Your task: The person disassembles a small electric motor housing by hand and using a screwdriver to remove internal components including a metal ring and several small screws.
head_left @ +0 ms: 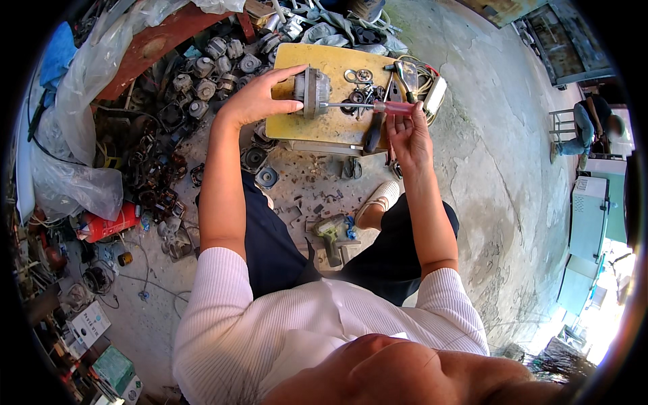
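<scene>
While the left hand point(253, 98) holds the grey motor housing point(315, 91) on the yellow tabletop point(290, 57) | right hand point(410, 138) grips red screwdriver point(395, 108), tip at housing | work seemingly underway; amount left unclear

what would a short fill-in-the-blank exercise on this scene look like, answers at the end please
1. The right hand holds the reddish handle of a ____.
2. The left hand grips a grey metal housing over a tabletop coloured ____.
3. The shirt worn by the person is ____.

Missing words: screwdriver; yellow; white.
</scene>
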